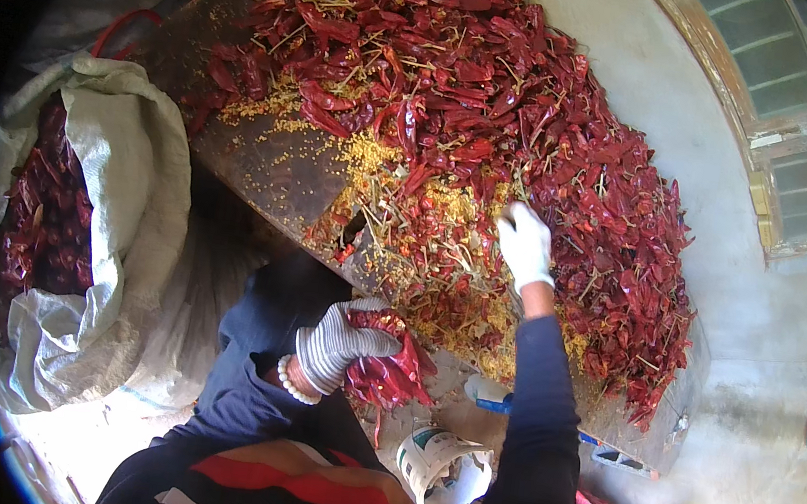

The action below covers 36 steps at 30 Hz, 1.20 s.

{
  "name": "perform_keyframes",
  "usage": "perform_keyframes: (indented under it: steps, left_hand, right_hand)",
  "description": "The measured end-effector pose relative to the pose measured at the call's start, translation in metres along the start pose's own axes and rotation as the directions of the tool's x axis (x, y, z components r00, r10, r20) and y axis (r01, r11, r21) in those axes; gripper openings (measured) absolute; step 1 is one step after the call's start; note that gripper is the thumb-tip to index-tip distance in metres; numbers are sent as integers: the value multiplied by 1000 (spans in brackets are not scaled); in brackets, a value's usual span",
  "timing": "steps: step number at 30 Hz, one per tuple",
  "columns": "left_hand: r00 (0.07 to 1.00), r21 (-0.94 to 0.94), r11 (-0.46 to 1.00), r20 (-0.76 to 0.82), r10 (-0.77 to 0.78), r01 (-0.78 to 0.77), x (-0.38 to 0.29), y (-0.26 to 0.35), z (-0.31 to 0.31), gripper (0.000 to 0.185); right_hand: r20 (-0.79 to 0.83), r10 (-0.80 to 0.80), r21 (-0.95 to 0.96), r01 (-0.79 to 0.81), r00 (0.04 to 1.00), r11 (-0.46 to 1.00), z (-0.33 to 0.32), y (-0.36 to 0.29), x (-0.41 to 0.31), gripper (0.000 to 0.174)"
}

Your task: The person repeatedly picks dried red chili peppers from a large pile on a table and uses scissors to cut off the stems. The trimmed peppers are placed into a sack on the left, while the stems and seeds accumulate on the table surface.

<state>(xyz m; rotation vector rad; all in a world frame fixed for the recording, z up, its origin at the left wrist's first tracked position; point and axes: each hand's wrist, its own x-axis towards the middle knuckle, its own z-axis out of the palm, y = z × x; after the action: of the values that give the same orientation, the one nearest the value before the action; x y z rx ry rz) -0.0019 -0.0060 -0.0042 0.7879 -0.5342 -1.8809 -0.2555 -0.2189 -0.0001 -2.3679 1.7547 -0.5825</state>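
Observation:
My left hand (344,344), in a grey-and-white striped knit glove, grips a bunch of dried red chili peppers (392,371) above my lap. A beaded bracelet circles that wrist. My right hand (526,246), in a white glove, is over the heap of dried red chili peppers (469,86) on the table. Its fingers are curled downward, and whether anything is between them cannot be made out. Just left of it lie loose yellow seeds (447,201), along with dry stems and pepper scraps (461,248).
A large woven sack (144,145) of red peppers stands open at the left. Bare dark tabletop (285,166) shows near the heap's left side. Below the table edge is a white plastic bucket (416,454). A plastered wall (664,95) with a window bounds the right.

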Motion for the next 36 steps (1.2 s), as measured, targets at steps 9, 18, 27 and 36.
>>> perform_keyframes:
  steps: [9,18,27,36]
  left_hand:
    - [995,-4,997,-65,-75,75,-6,13,0,39]
    - [998,73,996,-46,-46,49,-10,12,2,41]
    - [1000,93,996,-18,-8,10,-2,2,10,35]
    - [999,92,996,-42,-1,5,1,-2,17,37]
  right_hand:
    - [15,138,-277,-129,990,952,47,-10,46,33]
    - [254,582,868,-447,773,215,-2,13,-33,23]
    - [251,511,926,-358,822,122,-6,44,-58,33]
    - [291,519,948,-314,804,-44,-8,35,-65,16]
